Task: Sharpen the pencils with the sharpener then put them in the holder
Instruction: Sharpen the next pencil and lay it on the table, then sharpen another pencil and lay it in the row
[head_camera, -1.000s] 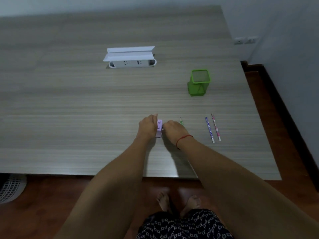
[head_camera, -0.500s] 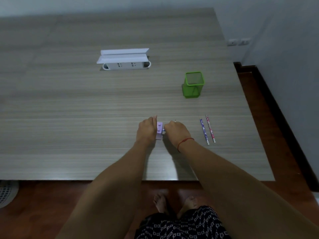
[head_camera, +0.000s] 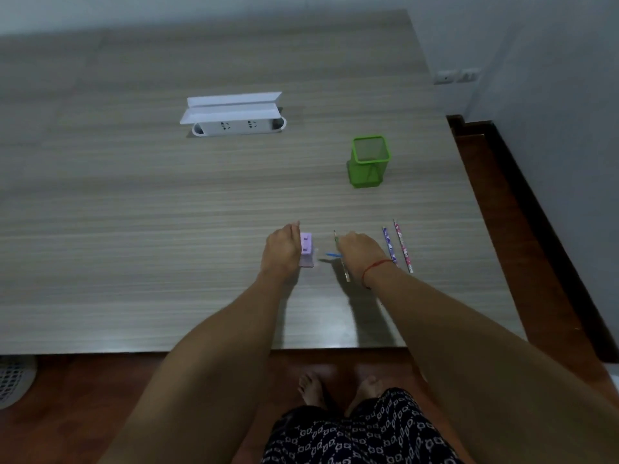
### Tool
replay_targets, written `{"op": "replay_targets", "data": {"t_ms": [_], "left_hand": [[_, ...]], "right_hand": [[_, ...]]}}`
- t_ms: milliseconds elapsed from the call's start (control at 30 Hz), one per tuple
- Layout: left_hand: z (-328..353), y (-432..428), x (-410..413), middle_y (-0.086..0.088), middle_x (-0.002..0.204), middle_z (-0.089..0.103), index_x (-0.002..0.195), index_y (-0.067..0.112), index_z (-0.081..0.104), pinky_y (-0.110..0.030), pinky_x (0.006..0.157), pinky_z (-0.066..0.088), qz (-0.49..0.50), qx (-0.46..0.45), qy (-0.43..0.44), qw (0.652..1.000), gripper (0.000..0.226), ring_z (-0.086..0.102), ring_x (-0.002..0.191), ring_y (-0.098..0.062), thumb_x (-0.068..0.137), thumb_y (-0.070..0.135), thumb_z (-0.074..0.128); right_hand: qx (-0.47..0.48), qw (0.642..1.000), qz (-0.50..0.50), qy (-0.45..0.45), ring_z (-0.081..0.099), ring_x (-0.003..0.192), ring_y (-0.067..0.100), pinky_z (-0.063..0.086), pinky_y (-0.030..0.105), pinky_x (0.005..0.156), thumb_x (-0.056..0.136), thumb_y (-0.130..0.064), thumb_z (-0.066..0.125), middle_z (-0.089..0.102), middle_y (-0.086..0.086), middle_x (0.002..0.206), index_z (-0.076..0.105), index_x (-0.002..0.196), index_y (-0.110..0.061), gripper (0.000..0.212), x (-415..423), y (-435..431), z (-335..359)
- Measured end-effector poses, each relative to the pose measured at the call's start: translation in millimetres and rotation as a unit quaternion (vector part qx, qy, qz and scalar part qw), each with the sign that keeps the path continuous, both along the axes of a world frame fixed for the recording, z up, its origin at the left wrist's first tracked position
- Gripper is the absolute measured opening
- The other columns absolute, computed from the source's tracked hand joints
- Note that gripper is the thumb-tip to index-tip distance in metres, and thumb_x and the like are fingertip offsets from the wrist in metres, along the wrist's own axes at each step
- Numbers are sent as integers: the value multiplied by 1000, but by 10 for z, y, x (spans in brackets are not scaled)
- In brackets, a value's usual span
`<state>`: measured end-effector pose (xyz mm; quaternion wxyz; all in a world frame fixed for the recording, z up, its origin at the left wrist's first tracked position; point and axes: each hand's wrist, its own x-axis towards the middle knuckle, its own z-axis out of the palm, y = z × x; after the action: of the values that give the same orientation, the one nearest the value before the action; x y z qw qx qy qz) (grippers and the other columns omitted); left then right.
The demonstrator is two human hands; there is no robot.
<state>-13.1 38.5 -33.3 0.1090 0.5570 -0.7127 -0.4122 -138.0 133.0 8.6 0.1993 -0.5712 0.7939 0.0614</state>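
While the purple sharpener (head_camera: 306,246) is steadied on the table (head_camera: 134,229) by the left hand (head_camera: 282,247), a blue pencil (head_camera: 333,254) is pinched in the right hand (head_camera: 360,251), its tip apart from the sharpener. A green pencil (head_camera: 345,271) lies under that hand, and two more pencils (head_camera: 397,246) rest beside it, near the green holder (head_camera: 368,162). Such a pencil is judged light, stiff and thin, with a fragile point, so it is best gripped at mid-shaft.
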Motion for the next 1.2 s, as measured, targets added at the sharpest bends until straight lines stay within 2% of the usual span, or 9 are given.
{"op": "replay_targets", "data": {"t_ms": [67, 133, 267, 367, 500, 633, 800, 900, 1200], "left_hand": [[-27, -39, 8, 4, 76, 57, 108, 7, 61, -27, 74, 44, -11, -11, -13, 1000, 46, 61, 101, -33, 101, 39, 29], [-34, -23, 7, 12, 68, 44, 101, 13, 60, -30, 78, 45, -8, -24, -29, 999, 42, 61, 101, -35, 101, 37, 26], [8, 56, 41, -19, 87, 64, 102, 0, 60, -45, 81, 48, -16, -74, 46, 996, 81, 61, 87, -40, 84, 43, -6], [-64, 43, -1, 12, 71, 46, 92, 22, 48, -33, 79, 43, 37, -60, -21, 997, 34, 55, 80, -21, 101, 34, 18], [-75, 103, -61, 18, 69, 36, 92, 26, 44, -38, 86, 48, 16, -69, -34, 997, 22, 59, 93, -30, 101, 37, 27], [-114, 119, -84, 8, 72, 47, 92, 24, 49, -39, 85, 49, 23, -78, -21, 996, 26, 61, 99, -35, 100, 37, 28], [-101, 136, -99, -18, 104, 65, 101, 12, 60, -42, 88, 49, 32, -74, -10, 997, 40, 61, 100, -36, 101, 36, 28], [-92, 141, -104, -20, 106, 65, 109, 3, 60, -42, 89, 49, 33, -75, -8, 997, 45, 60, 101, -36, 101, 35, 29], [-125, 131, -108, -19, 102, 66, 107, 4, 61, -38, 85, 48, 25, -94, -19, 995, 46, 61, 97, -34, 100, 35, 28]], "right_hand": [[25, 999, -33, -16, 58, 115, 37, 46, 40, 95, 94, -1, 45, 56, 22, 124, 58, 121, -1, 30, -180, 93, -41], [12, 996, -87, -32, 59, 113, 37, 47, 38, 95, 92, -6, 52, 57, 21, 122, 62, 120, -3, 29, -384, 170, -112], [-13, 983, -158, -89, 61, 109, 35, 49, 35, 94, 85, -14, 67, 62, 21, 116, 66, 111, -2, 29, -391, 228, -188], [-18, 973, -203, -110, 63, 106, 34, 50, 34, 88, 82, -18, 73, 64, 21, 113, 66, 106, -1, 30, -354, 248, -310], [-42, 960, -244, -133, 63, 106, 34, 50, 35, 87, 84, -17, 70, 64, 21, 113, 64, 107, 0, 28, -350, 184, -378], [-64, 950, -274, -137, 62, 106, 37, 51, 36, 88, 83, -13, 69, 62, 24, 113, 64, 106, 0, 27, -384, 126, -430], [-87, 941, -295, -138, 62, 106, 35, 53, 35, 83, 86, -11, 63, 66, 22, 104, 66, 96, -2, 14, -294, 89, -514], [-85, 942, -292, -141, 66, 98, 33, 54, 34, 80, 82, -12, 65, 68, 21, 99, 69, 93, -2, 15, -273, 67, -552], [-88, 937, -307, -142, 65, 100, 36, 53, 35, 79, 87, -8, 55, 66, 21, 108, 65, 102, 2, 20, -256, 33, -588]]}}
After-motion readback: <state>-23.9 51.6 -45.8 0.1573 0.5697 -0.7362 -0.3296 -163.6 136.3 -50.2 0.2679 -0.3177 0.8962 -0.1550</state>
